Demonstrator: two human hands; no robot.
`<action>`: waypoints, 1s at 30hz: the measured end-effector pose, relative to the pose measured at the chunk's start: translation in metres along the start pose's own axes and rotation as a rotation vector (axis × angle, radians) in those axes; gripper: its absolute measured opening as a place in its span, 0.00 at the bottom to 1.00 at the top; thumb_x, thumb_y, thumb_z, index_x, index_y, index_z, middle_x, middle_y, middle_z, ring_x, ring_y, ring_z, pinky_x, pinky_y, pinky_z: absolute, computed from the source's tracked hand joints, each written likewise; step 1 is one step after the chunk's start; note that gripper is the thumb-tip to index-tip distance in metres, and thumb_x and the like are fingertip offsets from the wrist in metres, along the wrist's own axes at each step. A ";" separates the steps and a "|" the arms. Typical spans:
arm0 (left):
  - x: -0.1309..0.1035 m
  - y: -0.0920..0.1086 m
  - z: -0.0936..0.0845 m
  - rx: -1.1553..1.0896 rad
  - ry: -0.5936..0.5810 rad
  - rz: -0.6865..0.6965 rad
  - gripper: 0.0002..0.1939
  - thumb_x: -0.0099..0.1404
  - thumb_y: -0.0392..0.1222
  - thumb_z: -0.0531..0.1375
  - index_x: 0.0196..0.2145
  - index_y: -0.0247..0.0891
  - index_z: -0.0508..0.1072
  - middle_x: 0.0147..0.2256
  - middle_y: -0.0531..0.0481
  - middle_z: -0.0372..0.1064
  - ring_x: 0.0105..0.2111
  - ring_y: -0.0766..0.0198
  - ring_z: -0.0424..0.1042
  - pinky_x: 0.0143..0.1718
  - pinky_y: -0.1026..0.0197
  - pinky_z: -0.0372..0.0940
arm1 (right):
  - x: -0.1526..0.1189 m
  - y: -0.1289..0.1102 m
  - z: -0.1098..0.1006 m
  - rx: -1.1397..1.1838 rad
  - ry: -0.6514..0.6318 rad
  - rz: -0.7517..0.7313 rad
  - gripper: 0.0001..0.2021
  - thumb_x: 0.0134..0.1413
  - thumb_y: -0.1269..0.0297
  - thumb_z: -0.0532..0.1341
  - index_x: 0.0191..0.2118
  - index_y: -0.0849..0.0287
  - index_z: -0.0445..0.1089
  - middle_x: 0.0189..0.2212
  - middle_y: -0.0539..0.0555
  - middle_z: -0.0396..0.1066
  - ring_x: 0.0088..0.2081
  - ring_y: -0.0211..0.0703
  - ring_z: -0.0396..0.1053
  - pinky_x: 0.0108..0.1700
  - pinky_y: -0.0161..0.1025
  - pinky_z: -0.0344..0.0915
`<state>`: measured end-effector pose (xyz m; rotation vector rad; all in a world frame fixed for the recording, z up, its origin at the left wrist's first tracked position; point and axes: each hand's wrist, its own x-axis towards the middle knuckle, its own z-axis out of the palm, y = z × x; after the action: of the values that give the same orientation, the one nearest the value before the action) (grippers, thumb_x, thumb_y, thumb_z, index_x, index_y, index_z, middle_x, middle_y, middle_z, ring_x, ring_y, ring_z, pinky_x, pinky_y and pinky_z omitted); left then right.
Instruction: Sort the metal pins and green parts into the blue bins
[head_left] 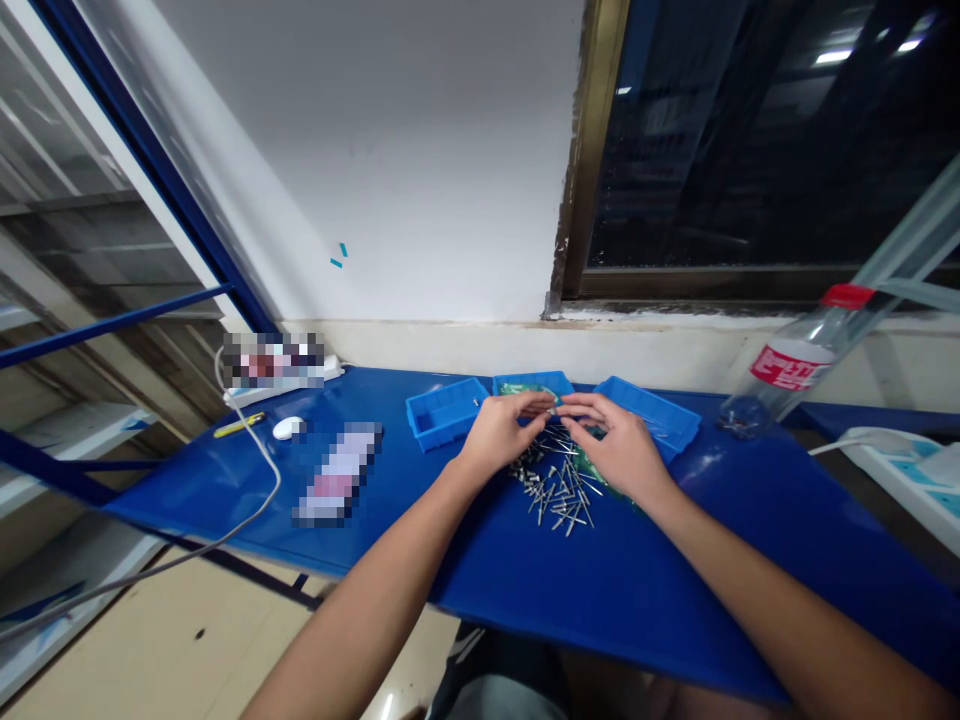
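My left hand [501, 432] and my right hand [619, 440] meet above a pile of thin metal pins [561, 495], several with thicker ends, like blind rivets. The fingers of both hands are closed in a pinch, their tips nearly touching. A small pale piece shows between the fingertips, too small to name. Behind the hands stand three blue plastic bins: the left bin [442, 428] with a small piece at its right rim, the middle bin [536, 379] with green and white material in it, and the right bin [679, 425] holding a few thin pins. Green material also lies partly hidden under my right hand.
On the blue table [480, 560] lie a white mouse-like object [288, 428], a yellow cutter [238, 426] and a blurred-out flat item [341, 475]. A power strip [319, 372] stands back left, its cable [274, 485] crossing the table. A plastic bottle [791, 365] leans at right.
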<state>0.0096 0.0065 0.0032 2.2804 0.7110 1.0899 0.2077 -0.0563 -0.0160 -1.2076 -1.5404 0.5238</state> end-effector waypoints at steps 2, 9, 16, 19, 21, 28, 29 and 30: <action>0.001 0.000 -0.006 0.116 0.005 0.030 0.16 0.70 0.34 0.60 0.54 0.37 0.77 0.47 0.44 0.81 0.43 0.61 0.81 0.50 0.56 0.77 | -0.001 -0.001 0.001 -0.049 -0.009 -0.023 0.13 0.64 0.59 0.63 0.53 0.50 0.74 0.47 0.55 0.82 0.44 0.52 0.80 0.52 0.52 0.74; 0.001 -0.001 -0.031 0.662 0.146 -0.169 0.10 0.70 0.36 0.59 0.46 0.40 0.77 0.44 0.44 0.75 0.42 0.55 0.77 0.44 0.56 0.72 | -0.002 0.007 -0.001 -0.411 -0.145 -0.283 0.09 0.66 0.65 0.60 0.46 0.50 0.78 0.43 0.56 0.80 0.48 0.57 0.75 0.54 0.56 0.71; -0.001 -0.013 -0.040 0.816 0.157 -0.359 0.07 0.69 0.37 0.59 0.32 0.39 0.74 0.41 0.42 0.71 0.39 0.52 0.74 0.39 0.55 0.69 | -0.002 0.019 0.002 -0.543 -0.298 -0.359 0.08 0.65 0.67 0.63 0.46 0.50 0.79 0.41 0.57 0.80 0.50 0.58 0.73 0.52 0.55 0.70; -0.002 -0.017 -0.040 0.842 0.148 -0.368 0.09 0.69 0.37 0.57 0.32 0.39 0.75 0.41 0.41 0.71 0.41 0.51 0.74 0.41 0.54 0.69 | -0.001 0.021 0.004 -0.584 -0.319 -0.367 0.10 0.65 0.70 0.62 0.45 0.50 0.79 0.41 0.56 0.80 0.49 0.56 0.74 0.51 0.54 0.70; -0.001 -0.018 -0.040 0.841 0.162 -0.352 0.08 0.69 0.36 0.57 0.32 0.39 0.75 0.41 0.41 0.71 0.42 0.51 0.73 0.43 0.53 0.69 | -0.001 0.020 0.006 -0.609 -0.320 -0.366 0.10 0.65 0.72 0.62 0.44 0.50 0.78 0.41 0.56 0.80 0.48 0.55 0.74 0.50 0.54 0.69; 0.003 -0.001 -0.032 0.573 0.173 -0.070 0.10 0.68 0.31 0.55 0.39 0.38 0.76 0.43 0.43 0.71 0.47 0.54 0.72 0.53 0.54 0.68 | -0.003 0.008 0.008 -0.564 -0.268 -0.373 0.12 0.61 0.77 0.60 0.40 0.51 0.75 0.38 0.55 0.79 0.46 0.54 0.74 0.49 0.51 0.70; 0.003 0.002 -0.028 0.501 0.148 -0.027 0.11 0.69 0.31 0.55 0.40 0.37 0.76 0.43 0.44 0.72 0.47 0.56 0.72 0.54 0.55 0.68 | -0.003 0.007 0.009 -0.548 -0.245 -0.376 0.12 0.61 0.77 0.59 0.40 0.52 0.75 0.38 0.55 0.79 0.46 0.54 0.74 0.49 0.51 0.70; 0.003 0.004 -0.024 0.437 0.120 0.010 0.11 0.70 0.31 0.54 0.42 0.37 0.77 0.43 0.44 0.72 0.47 0.57 0.72 0.54 0.56 0.68 | -0.003 0.007 0.008 -0.532 -0.217 -0.378 0.11 0.62 0.76 0.59 0.41 0.52 0.74 0.38 0.55 0.78 0.46 0.54 0.74 0.49 0.50 0.71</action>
<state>-0.0074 0.0105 0.0207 2.5930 1.0760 1.1746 0.2026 -0.0539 -0.0255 -1.2270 -2.1216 -0.0160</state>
